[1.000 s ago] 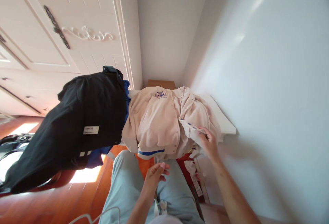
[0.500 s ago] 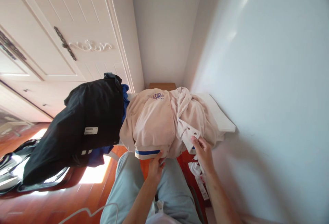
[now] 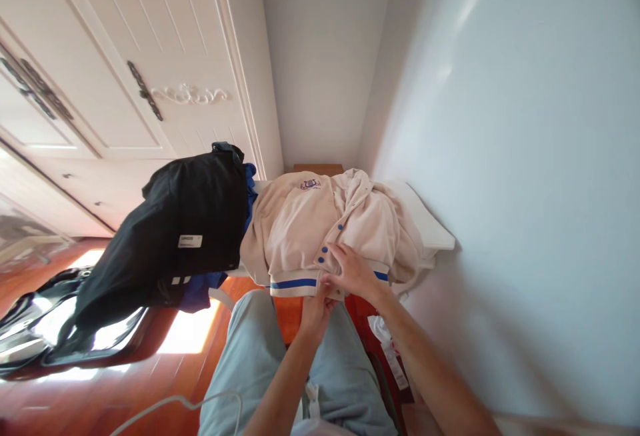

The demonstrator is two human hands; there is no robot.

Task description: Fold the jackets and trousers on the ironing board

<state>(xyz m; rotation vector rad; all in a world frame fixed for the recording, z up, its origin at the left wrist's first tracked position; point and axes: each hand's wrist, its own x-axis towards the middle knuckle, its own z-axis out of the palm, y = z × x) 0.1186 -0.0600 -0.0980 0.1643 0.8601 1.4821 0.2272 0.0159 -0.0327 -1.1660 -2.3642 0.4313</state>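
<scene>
The pink jacket (image 3: 300, 229) lies on the desk (image 3: 434, 231), the left hand (image 3: 319, 311) and right hand (image 3: 356, 275) pinching its front hem (image 3: 293, 287) in their fingers, a black coat (image 3: 210, 199) crowding its left, some desk showing rightward beside the wall (image 3: 545, 156).

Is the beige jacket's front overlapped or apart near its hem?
Overlapped: the blue-buttoned edge lies over the other front panel. Cannot tell if fastened: the left hand and right hand cover its lower end.

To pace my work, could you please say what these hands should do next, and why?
Probably straighten the front flap of the beige varsity jacket, since its blue snaps run slantwise while the left hand and right hand meet at the striped hem.
</scene>
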